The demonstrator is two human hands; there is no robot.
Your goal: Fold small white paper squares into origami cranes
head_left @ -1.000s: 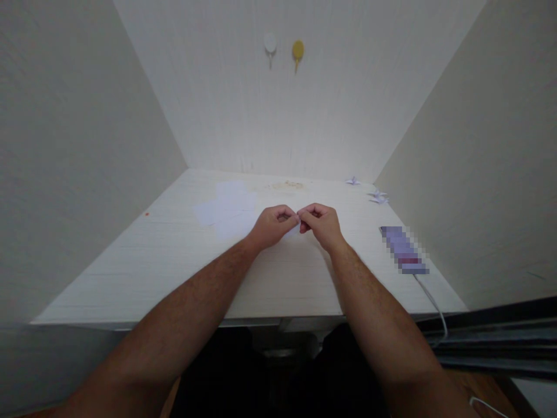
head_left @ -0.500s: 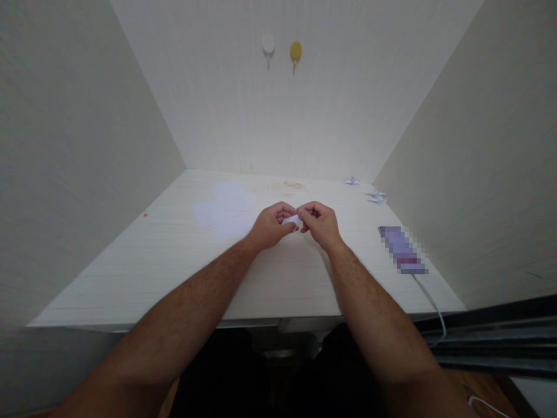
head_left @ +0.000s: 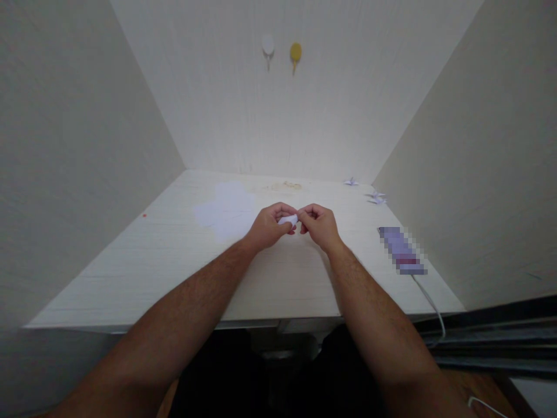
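Note:
A small folded piece of white paper [head_left: 288,220] is held above the middle of the desk. My left hand [head_left: 270,227] is closed on it, the thumb pressing along its near side. The fingers of my right hand [head_left: 319,225] pinch the right end of the same paper, fingertips touching those of the left. Much of the paper is hidden by the fingers, so its exact folded shape does not show. Just left of my left hand, several loose white paper sheets [head_left: 228,203] lie overlapping on the desk.
Several folded paper cranes [head_left: 351,182] stand at the desk's back right. A blurred-out phone-like device [head_left: 402,251] with a white cable [head_left: 429,295] lies on the right. Walls enclose the white desk [head_left: 174,261] on three sides. A white hook [head_left: 268,45] and yellow hook [head_left: 296,52] hang behind.
The paper has turned slightly in my fingers, and my left thumb has shifted a little to the left along it. Both hands stay in nearly the same place.

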